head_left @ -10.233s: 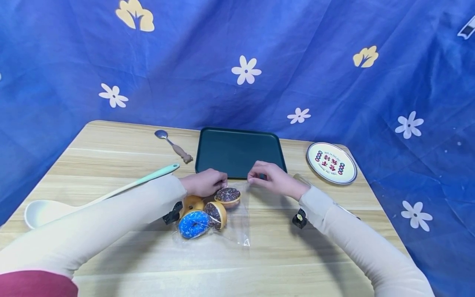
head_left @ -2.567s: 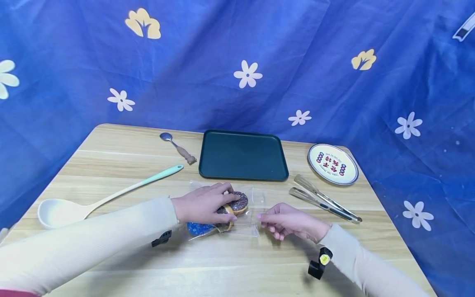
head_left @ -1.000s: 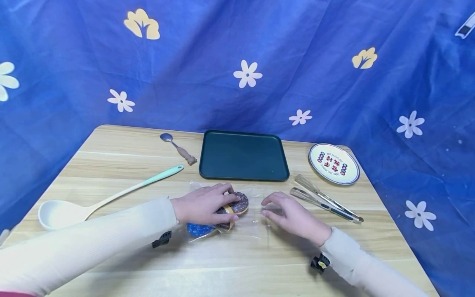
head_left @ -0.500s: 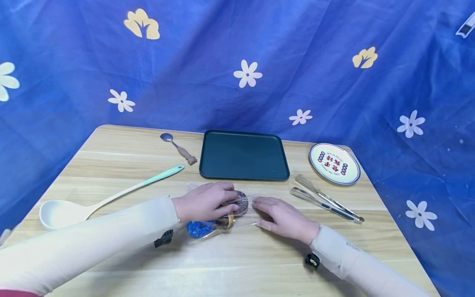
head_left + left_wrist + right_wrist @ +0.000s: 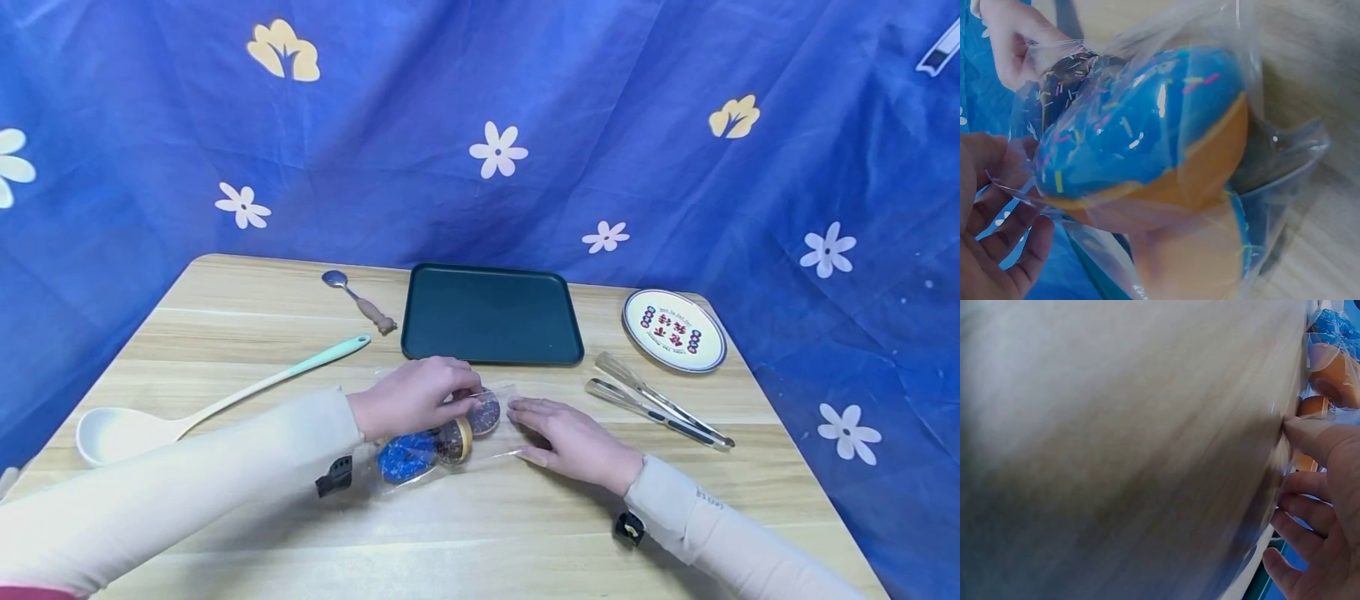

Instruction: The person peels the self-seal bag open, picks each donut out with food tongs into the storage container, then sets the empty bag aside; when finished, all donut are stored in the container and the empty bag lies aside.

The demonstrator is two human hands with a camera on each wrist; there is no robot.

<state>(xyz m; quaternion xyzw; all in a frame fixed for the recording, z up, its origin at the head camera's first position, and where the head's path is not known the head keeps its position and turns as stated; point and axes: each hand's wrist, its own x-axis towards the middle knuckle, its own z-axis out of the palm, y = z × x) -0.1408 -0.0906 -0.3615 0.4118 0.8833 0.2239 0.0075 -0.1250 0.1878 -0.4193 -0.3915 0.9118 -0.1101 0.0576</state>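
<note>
A clear plastic bag (image 5: 501,440) lies on the table with several toy donuts inside. Through the film show a blue-iced donut (image 5: 405,457) with sprinkles and two chocolate-iced ones, a tilted donut (image 5: 454,442) and a flatter one (image 5: 486,412). My left hand (image 5: 420,397) pinches the film at the bag's far side, fingers curled beside the donuts; the left wrist view shows its fingers (image 5: 1034,247) at the plastic. At the bag's right end, my right hand (image 5: 573,442) has its fingers loosely extended and thumb apart, with the thumb tip touching the film's edge in the right wrist view.
Beyond the bag lies a dark green tray (image 5: 491,317). A spoon (image 5: 360,302) and a white ladle (image 5: 217,407) with a mint handle lie to the left. Metal tongs (image 5: 660,404) and a patterned plate (image 5: 675,331) are on the right. A blue curtain (image 5: 390,167) hangs behind.
My left hand has drawn back from lying over the donuts to the bag's far side, uncovering more of them. My right hand has moved left to the bag's end, with its fingers opened.
</note>
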